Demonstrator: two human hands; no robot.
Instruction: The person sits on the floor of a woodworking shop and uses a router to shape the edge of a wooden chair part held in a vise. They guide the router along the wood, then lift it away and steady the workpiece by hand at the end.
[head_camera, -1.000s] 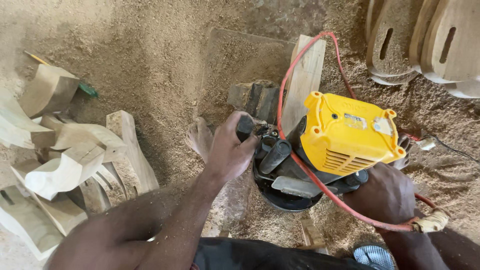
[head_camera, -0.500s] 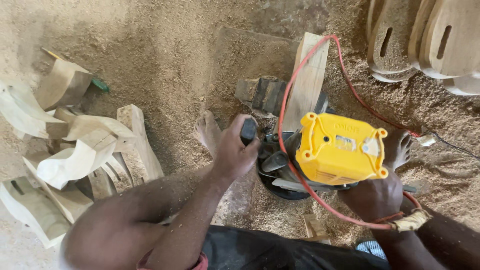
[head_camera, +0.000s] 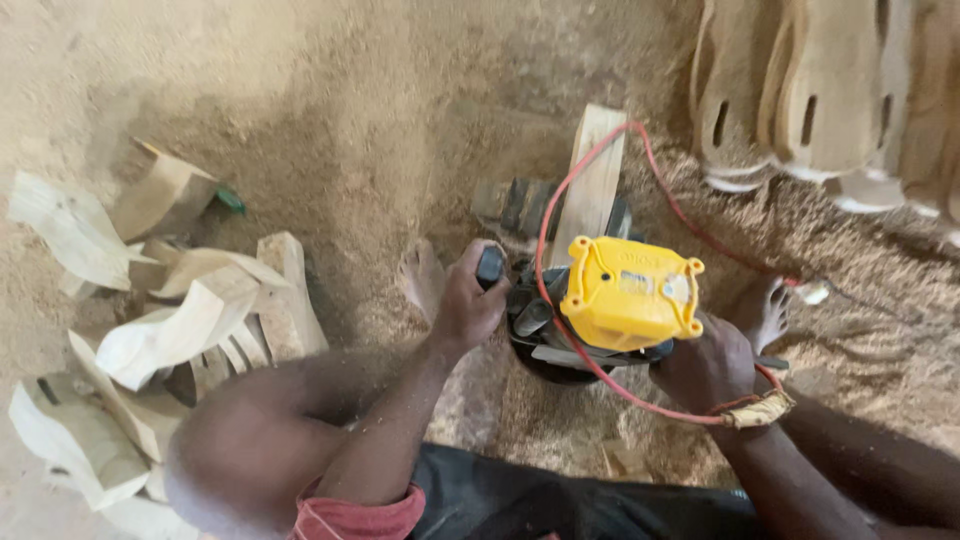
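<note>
Router (head_camera: 628, 305), yellow-topped, now sits more central on sawdust floor, slid left from before. Left hand (head_camera: 468, 305) still clenched round black handle (head_camera: 490, 267); right hand (head_camera: 708, 365) still wrapped on far-side grip. Red cord (head_camera: 600, 380) loops near right wrist. Cut wooden pieces (head_camera: 170, 330) piled left.

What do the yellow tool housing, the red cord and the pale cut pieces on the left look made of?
Housing: likely moulded plastic, smooth, with ribbed vents. Cord: flexible rubber or plastic sheath, bending freely. Cut pieces: raw, unfinished wood, pale with rough sawn faces, lying in sawdust.
</note>
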